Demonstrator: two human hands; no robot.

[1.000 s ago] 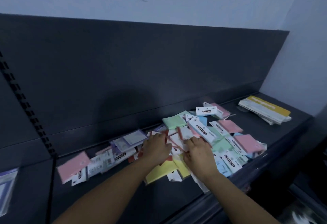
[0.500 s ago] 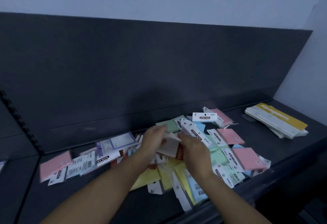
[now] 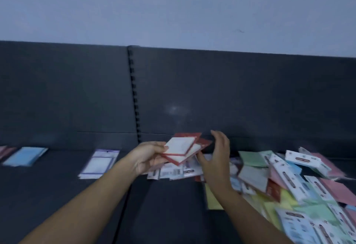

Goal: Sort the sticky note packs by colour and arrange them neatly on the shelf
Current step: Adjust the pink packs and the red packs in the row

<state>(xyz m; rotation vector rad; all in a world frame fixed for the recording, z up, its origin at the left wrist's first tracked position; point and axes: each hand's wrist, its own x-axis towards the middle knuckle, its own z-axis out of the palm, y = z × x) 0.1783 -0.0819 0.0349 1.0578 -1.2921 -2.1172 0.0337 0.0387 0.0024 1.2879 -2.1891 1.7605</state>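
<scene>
My left hand (image 3: 148, 158) pinches fanned red-edged sticky note packs (image 3: 182, 147). My right hand (image 3: 217, 159) hovers just beside them, fingers spread.

Two hands (image 3: 148, 157) (image 3: 215, 159), at least two red packs (image 3: 181, 148), one purple pack (image 3: 99, 163), one blue pack (image 3: 25, 156), one uncountable mixed heap (image 3: 289, 186).

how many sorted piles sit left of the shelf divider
3: pink pile at the left edge, blue pile beside it, purple-edged pile nearest the divider; more may lie off frame.

You lifted the red-edged packs (image 3: 183, 148).
Your left hand (image 3: 148, 157) raised them off the pile (image 3: 289, 186); your right hand (image 3: 215, 159) has let go.
</scene>
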